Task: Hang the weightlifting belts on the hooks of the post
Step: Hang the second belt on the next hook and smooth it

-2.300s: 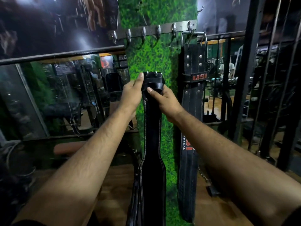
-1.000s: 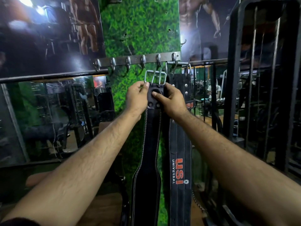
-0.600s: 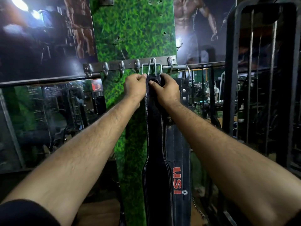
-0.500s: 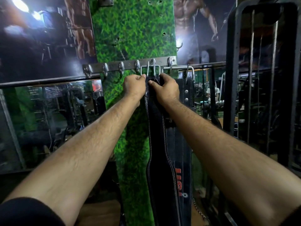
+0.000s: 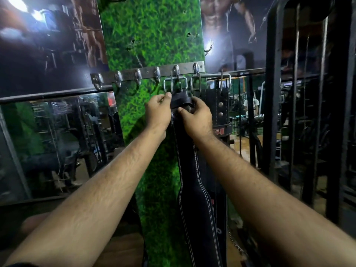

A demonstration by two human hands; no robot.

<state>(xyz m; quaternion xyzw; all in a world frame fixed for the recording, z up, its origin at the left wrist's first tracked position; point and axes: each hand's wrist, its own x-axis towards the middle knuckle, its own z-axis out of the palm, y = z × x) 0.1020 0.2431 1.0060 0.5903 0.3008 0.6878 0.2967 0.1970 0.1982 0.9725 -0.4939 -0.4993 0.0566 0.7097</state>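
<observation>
A black weightlifting belt (image 5: 194, 199) with white stitching hangs down the green grass-covered post (image 5: 152, 35). Its steel buckle (image 5: 175, 84) sits over the fifth hook (image 5: 176, 71) of the metal hook rail (image 5: 146, 74). My left hand (image 5: 159, 110) pinches the belt's top from the left. My right hand (image 5: 196, 117) grips it from the right, just under the buckle. A second black belt (image 5: 221, 112) with red USI lettering hangs by its buckle from the rightmost hook (image 5: 196, 68), partly hidden behind my right hand and the first belt.
Several bare hooks (image 5: 118, 80) stand on the rail's left part. A mirror (image 5: 57, 141) lies to the left under a dark bar. Black machine frame posts (image 5: 271, 112) rise close on the right. A person (image 5: 250, 106) stands far back in the gym.
Both hands raised the stitched belt up the post until its buckle reached the fifth hook. In the last half second the hands dropped slightly below the rail, buckle staying on the hook.
</observation>
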